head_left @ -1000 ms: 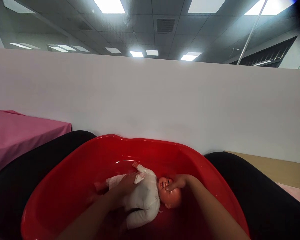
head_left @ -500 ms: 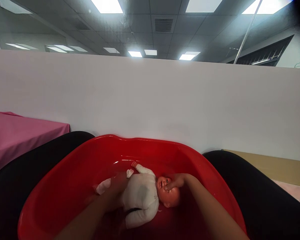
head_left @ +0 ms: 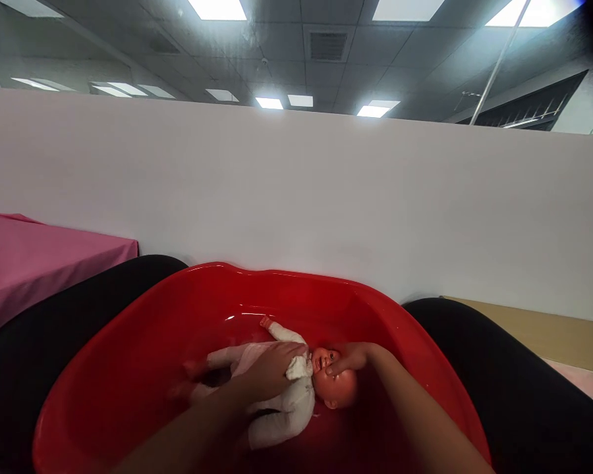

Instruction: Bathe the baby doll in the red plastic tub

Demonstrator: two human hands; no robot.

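Observation:
A baby doll [head_left: 281,401] in a white suit lies on its back in a red plastic tub [head_left: 143,342], head to the right. My left hand [head_left: 269,368] presses a small white cloth [head_left: 299,366] onto the doll's chest near the neck. My right hand [head_left: 348,359] rests on the doll's head [head_left: 338,388], fingers on its face. Shallow water shows in the tub's bottom.
The tub sits on a black surface [head_left: 524,382]. A white partition wall [head_left: 296,197] rises right behind it. A pink-covered surface [head_left: 34,257] lies at the left, a tan board [head_left: 548,336] at the right.
My left hand slid from the doll's legs up its body to the chest with the cloth. The right hand stayed on the doll's head.

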